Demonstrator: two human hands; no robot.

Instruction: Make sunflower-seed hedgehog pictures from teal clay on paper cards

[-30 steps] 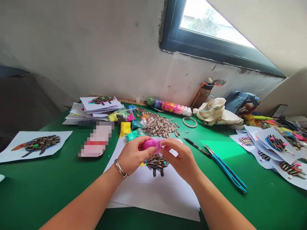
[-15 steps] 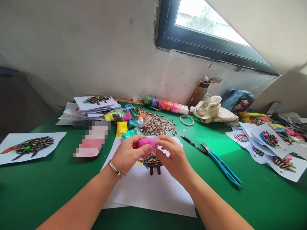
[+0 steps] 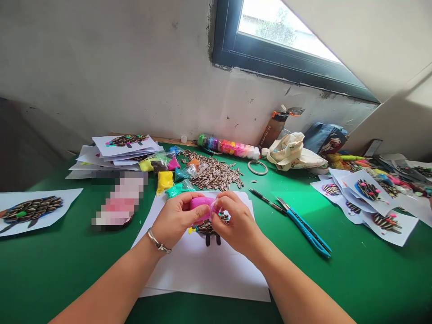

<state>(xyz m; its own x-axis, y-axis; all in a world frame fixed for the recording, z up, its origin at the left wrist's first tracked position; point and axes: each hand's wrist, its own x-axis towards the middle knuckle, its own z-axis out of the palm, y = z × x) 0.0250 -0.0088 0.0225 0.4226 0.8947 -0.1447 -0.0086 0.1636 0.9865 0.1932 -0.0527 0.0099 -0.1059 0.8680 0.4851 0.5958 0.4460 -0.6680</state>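
My left hand (image 3: 177,219) and my right hand (image 3: 236,225) meet above a white sheet (image 3: 202,265) on the green table (image 3: 50,261). Between them is a small clear bag of pink clay (image 3: 201,203). The left hand's fingers wrap round the bag. My right hand's fingertips pinch its open end. Just below the hands lies a sunflower-seed hedgehog picture (image 3: 209,228), partly hidden by them. A silver bracelet (image 3: 157,243) sits on my left wrist.
A heap of sunflower seeds (image 3: 212,172) and several small clay bags (image 3: 165,180) lie behind the sheet. A black pen (image 3: 266,201) and a blue knife (image 3: 305,227) lie to the right. Finished seed pictures lie at left (image 3: 30,209), back left (image 3: 126,141) and right (image 3: 367,191). A cloth bag (image 3: 293,155) and bottle (image 3: 275,126) stand by the wall.
The view has drifted right and down, so everything sits further left. My right fingertips have closed in on the pink bag's end. The hands stay together over the sheet.
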